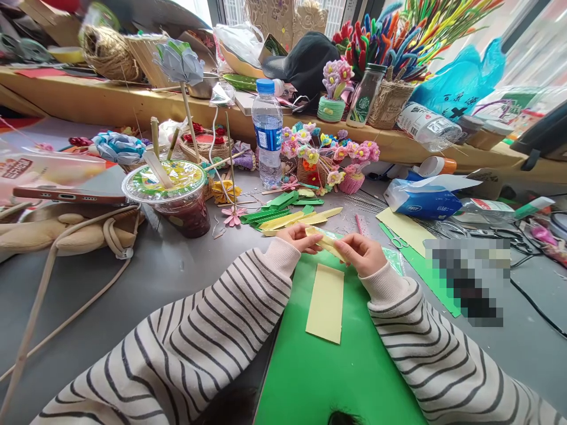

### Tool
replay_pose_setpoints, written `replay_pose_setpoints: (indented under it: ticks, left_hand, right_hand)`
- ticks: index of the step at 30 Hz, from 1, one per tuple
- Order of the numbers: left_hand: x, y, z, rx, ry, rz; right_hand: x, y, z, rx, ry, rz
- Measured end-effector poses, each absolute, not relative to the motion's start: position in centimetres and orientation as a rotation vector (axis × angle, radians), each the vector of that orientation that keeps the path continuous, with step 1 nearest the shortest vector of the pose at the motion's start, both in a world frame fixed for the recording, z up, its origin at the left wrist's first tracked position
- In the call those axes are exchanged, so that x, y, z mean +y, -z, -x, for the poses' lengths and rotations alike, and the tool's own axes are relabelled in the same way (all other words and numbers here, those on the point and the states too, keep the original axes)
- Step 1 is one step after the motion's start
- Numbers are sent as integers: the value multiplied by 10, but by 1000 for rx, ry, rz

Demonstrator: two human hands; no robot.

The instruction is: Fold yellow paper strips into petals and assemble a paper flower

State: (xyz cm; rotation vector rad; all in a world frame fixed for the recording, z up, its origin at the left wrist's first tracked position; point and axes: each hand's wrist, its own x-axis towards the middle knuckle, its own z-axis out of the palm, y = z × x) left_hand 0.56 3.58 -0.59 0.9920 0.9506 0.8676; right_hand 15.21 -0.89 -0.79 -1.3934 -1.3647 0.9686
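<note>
Bridging left grip and right grip, yellow paper is pinched at both ends.

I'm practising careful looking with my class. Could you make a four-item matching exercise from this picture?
1. Left hand and right hand
2. Small pale yellow rectangle
3. Plastic water bottle
4. Drink cup

A. Has a straw in its lid
B. Fingers gripping a yellow strip
C. Topped with a blue cap
D. Flat on the green sheet

Pairs: 1-B, 2-D, 3-C, 4-A
</note>
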Motion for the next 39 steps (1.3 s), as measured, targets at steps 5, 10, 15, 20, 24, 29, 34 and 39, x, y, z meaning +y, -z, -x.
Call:
replay_pose_setpoints:
  ticks: [5,10,15,20,24,29,34,39]
  left_hand:
    - [38,5,-4,983,-903,-977]
    - [33,4,-6,928,-831,-1079]
    - [30,3,-7,931,-787,-1137]
    - [24,3,-8,889,-646,-1256]
    - [23,5,-8,913,-593,-1308]
    - [25,3,-6,895,-569,-1269]
    - [23,-2,-5,886,-561,-1223]
    - [22,-3,-5,862,-548,-1203]
  right_hand:
    - [-9,10,-151,-1472,-1068,1306]
    - [-10,8,-152,-1558,-1130,1263]
    - [-11,5,-153,-1630,-1058,1309]
    - [-12,5,-152,-1581,-924,1376]
    - [-13,5,-150,-1551,-886,1363]
    - [-14,3,-148,-1512,-882,1364]
    - [-14,2,-147,-1487,-936,1330]
    - [-14,3,-148,-1482,-980,1279]
